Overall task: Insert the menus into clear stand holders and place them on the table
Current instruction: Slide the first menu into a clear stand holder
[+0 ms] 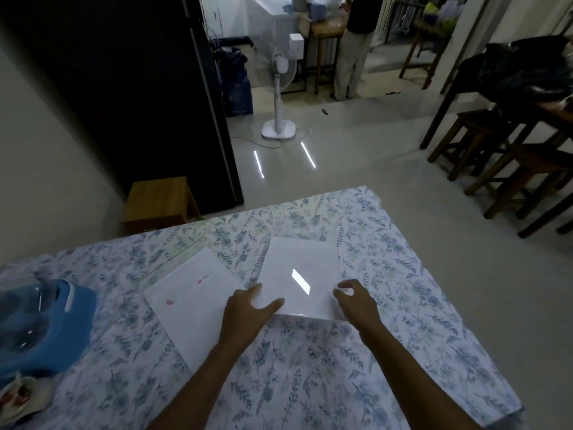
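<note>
A clear stand holder [299, 276] with a white sheet in it lies flat on the floral tablecloth [310, 367], a light glare on its glossy face. My left hand [248, 311] grips its near left corner, thumb on top. My right hand [356, 301] hovers at its near right corner with fingers curled and apart, holding nothing. A white menu sheet [189, 302] with small pink marks lies to the left, partly under my left forearm.
A blue appliance [40, 324] sits at the table's left edge, a small bowl [21, 398] in front of it. Beyond the table stand a wooden stool [159, 201], a white pedestal fan [279, 97], dark wooden stools [502, 169] at right, and a person [353, 48] far back.
</note>
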A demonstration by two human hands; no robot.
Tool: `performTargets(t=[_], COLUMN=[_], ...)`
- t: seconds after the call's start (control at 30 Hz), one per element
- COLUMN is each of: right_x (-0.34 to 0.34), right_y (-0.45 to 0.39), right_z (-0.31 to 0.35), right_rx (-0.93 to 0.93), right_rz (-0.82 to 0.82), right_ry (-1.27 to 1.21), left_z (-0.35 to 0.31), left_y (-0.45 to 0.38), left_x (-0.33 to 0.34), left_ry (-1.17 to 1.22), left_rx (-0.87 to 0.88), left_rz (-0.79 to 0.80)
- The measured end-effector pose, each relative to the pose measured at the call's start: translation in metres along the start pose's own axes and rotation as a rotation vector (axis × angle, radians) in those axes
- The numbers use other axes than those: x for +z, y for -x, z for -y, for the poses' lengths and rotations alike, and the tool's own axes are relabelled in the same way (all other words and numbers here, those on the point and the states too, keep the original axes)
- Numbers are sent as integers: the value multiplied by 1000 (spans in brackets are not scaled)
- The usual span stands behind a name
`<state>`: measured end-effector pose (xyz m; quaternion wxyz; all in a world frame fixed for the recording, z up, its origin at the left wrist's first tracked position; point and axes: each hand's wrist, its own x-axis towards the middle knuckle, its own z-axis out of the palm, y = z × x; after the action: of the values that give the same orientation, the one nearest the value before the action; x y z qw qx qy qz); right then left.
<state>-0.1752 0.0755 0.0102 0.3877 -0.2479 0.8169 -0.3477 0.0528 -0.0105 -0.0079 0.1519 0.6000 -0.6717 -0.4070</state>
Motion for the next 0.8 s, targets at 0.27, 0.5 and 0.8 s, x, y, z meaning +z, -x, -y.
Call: performTargets(t=[0.27,0.5,0.8], right_x=[-59,-74,-89], right_y=[38,72,70], right_z=[9,21,66], right_rx=[20,-120,-290], right_rz=[-104,-194,-218], right_ry=[-277,-147,2], left_z=[-23,-33,-68], left_y=[46,76,71], left_x=[-31,-31,-46], left_ry=[-22,197,195], left_rx=[228,354,382], left_rz=[126,-2,-141])
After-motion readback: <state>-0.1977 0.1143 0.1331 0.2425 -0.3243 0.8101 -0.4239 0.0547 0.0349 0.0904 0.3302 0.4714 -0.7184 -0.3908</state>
